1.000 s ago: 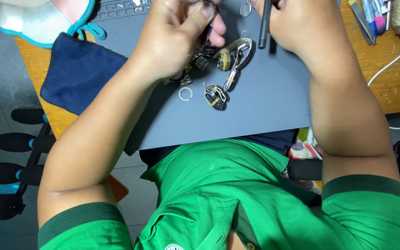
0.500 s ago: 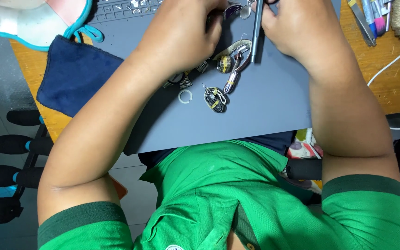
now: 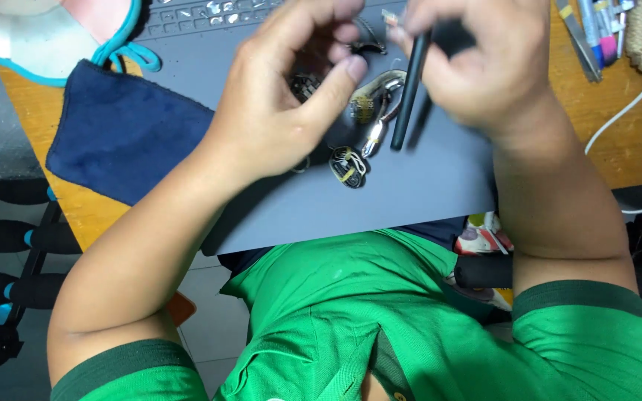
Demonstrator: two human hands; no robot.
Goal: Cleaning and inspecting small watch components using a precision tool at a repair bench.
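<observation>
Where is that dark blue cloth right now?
In the head view, the dark blue cloth lies on the left side of the wooden desk, just beside the grey laptop and left of the person's left hand.

Two hands working over small metal parts on a grey mat

The right hand (image 3: pixel 484 70) grips a black pen-like tool (image 3: pixel 409 93); just below its tip lie silver metal parts (image 3: pixel 373 104). The left hand (image 3: pixel 284 96) curls beside them, thumb touching; a navy cloth (image 3: pixel 124 134) lies well left.
</observation>
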